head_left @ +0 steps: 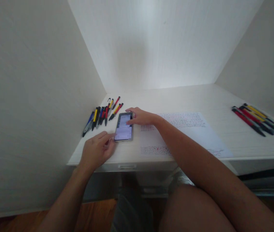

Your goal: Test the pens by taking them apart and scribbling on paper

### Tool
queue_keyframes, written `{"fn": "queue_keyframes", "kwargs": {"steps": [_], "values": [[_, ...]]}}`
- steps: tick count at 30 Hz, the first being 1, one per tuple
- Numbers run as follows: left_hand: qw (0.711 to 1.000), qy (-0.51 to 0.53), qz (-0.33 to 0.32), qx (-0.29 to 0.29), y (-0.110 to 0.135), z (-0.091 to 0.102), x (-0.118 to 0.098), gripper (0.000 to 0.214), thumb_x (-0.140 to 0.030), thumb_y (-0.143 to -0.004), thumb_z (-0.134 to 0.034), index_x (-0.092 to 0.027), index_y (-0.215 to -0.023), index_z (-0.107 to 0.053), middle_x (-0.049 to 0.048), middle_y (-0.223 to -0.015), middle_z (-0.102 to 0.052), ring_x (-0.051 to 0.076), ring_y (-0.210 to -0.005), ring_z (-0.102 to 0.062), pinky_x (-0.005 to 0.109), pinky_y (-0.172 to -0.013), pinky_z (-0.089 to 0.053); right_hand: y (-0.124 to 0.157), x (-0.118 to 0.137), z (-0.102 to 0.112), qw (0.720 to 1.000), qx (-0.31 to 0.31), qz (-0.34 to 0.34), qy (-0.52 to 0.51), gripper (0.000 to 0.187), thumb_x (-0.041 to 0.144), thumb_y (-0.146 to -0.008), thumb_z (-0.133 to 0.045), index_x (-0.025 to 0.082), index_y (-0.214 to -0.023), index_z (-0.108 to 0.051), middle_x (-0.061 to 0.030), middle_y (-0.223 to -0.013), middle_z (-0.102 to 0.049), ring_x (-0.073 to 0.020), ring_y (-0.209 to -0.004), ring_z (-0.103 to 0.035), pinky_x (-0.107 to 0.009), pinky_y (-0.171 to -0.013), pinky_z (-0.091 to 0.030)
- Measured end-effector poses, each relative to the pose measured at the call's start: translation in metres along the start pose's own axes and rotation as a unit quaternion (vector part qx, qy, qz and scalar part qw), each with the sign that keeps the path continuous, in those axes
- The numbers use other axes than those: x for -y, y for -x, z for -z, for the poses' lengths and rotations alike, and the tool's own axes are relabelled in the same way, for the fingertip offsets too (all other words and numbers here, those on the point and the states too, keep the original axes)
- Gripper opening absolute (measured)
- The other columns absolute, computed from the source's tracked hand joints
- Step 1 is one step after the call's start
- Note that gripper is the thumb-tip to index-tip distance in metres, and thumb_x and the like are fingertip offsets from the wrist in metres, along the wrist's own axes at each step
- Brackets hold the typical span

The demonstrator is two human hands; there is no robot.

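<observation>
A smartphone point(123, 132) with a lit screen is at the left part of the white desk, its long side pointing away from me. My right hand point(140, 116) reaches over from the right, thumb across the screen and another finger at the top edge, closed on the phone. At the lower left corner, my left hand point(98, 149) has its fingertips against the phone's edge, fingers curled. Under my right forearm lies a sheet of paper point(187, 135) covered in lines of handwriting, partly hidden by the arm.
Several pens point(100, 114) in blue, yellow, red and black lie left of the phone, beside the left wall point(42, 80). Another row of red, yellow and black pens point(255, 119) is at the right. A drawer handle point(127, 167) shows below the desk's front edge.
</observation>
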State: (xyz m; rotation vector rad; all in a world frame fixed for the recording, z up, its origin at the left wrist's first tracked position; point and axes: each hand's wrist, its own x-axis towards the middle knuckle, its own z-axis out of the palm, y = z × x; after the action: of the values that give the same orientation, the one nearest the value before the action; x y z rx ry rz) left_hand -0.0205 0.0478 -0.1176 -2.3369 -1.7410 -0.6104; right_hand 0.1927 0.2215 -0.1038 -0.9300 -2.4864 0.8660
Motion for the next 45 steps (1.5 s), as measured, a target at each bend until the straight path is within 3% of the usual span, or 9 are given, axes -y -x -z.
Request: {"fn": "queue_keyframes", "kwargs": {"steps": [6, 14, 20, 24, 28, 36, 40, 45], "values": [[0.996, -0.029, 0.039, 0.072, -0.011, -0.009, 0.002, 0.044, -0.032, -0.099, -0.036, -0.025, -0.139, -0.055, 0.0061, -0.118, -0.066, 0.024, -0.098, -0.065, 0.034, -0.078, -0.047, -0.001, -0.002, 0.000, 1.000, -0.005, 0.022, -0.001, 0.073, 0.039, -0.076, -0.075, 0.015, -0.142, -0.055, -0.0180, -0.135, -0.059, -0.0322, -0.115, -0.060, -0.045, -0.104, -0.048], [0.992, -0.060, 0.045, 0.106, -0.014, -0.012, 0.001, 0.046, -0.033, -0.099, -0.034, -0.029, -0.142, -0.051, 0.0051, -0.113, -0.065, 0.026, -0.097, -0.066, 0.035, -0.073, -0.047, 0.000, 0.001, 0.001, 0.999, 0.019, 0.042, 0.005, 0.065, 0.041, -0.076, -0.073, 0.018, -0.135, -0.062, -0.0155, -0.130, -0.064, -0.0323, -0.118, -0.059, -0.044, -0.104, -0.047], [0.989, -0.081, 0.046, 0.113, -0.016, -0.013, 0.000, 0.048, -0.035, -0.100, -0.033, -0.029, -0.143, -0.051, 0.0067, -0.110, -0.065, 0.026, -0.092, -0.067, 0.036, -0.068, -0.046, 0.001, 0.004, 0.001, 0.998, 0.014, 0.053, -0.016, 0.061, 0.029, -0.071, -0.078, 0.024, -0.130, -0.066, -0.0119, -0.127, -0.067, -0.0314, -0.116, -0.061, -0.043, -0.103, -0.048], [0.994, -0.039, 0.039, 0.098, -0.014, -0.014, 0.004, 0.045, -0.033, -0.100, -0.032, -0.027, -0.139, -0.055, 0.0059, -0.117, -0.066, 0.026, -0.102, -0.066, 0.036, -0.078, -0.049, 0.001, 0.004, 0.001, 0.999, 0.019, 0.046, -0.007, 0.063, 0.032, -0.072, -0.079, 0.024, -0.132, -0.063, -0.0117, -0.133, -0.064, -0.0309, -0.120, -0.059, -0.043, -0.104, -0.047], [0.996, 0.003, 0.032, 0.078, -0.010, -0.013, 0.006, 0.043, -0.031, -0.099, -0.035, -0.026, -0.136, -0.057, 0.0047, -0.127, -0.065, 0.025, -0.112, -0.064, 0.036, -0.088, -0.049, -0.001, 0.003, -0.002, 0.998, 0.020, 0.063, 0.002, 0.068, 0.035, -0.072, -0.080, 0.024, -0.137, -0.060, -0.0123, -0.136, -0.061, -0.0328, -0.125, -0.055, -0.048, -0.109, -0.044], [0.994, -0.043, 0.027, 0.102, -0.012, -0.013, 0.004, 0.046, -0.033, -0.098, -0.034, -0.028, -0.139, -0.056, 0.0053, -0.118, -0.067, 0.026, -0.102, -0.067, 0.036, -0.079, -0.050, -0.002, 0.002, -0.008, 0.998, 0.035, 0.055, 0.021, 0.088, 0.044, -0.069, -0.082, 0.020, -0.147, -0.048, -0.0174, -0.145, -0.048, -0.0362, -0.136, -0.044, -0.050, -0.115, -0.037], [0.992, -0.042, 0.032, 0.117, -0.013, -0.018, 0.009, 0.046, -0.032, -0.098, -0.035, -0.031, -0.140, -0.054, 0.0041, -0.118, -0.068, 0.025, -0.101, -0.067, 0.035, -0.080, -0.049, 0.001, 0.004, -0.008, 0.998, 0.050, 0.035, 0.024, 0.093, 0.049, -0.069, -0.082, 0.025, -0.150, -0.044, -0.0171, -0.148, -0.041, -0.0372, -0.135, -0.045, -0.053, -0.114, -0.037], [0.993, -0.014, 0.086, 0.084, -0.013, -0.021, 0.014, 0.048, -0.030, -0.097, -0.037, -0.027, -0.144, -0.049, 0.0046, -0.133, -0.064, 0.026, -0.109, -0.066, 0.036, -0.087, -0.048, 0.004, 0.006, -0.008, 0.998, 0.047, 0.011, 0.031, 0.101, 0.059, -0.063, -0.083, 0.030, -0.150, -0.043, -0.0171, -0.151, -0.037, -0.0416, -0.128, -0.050, -0.059, -0.109, -0.040]]}}
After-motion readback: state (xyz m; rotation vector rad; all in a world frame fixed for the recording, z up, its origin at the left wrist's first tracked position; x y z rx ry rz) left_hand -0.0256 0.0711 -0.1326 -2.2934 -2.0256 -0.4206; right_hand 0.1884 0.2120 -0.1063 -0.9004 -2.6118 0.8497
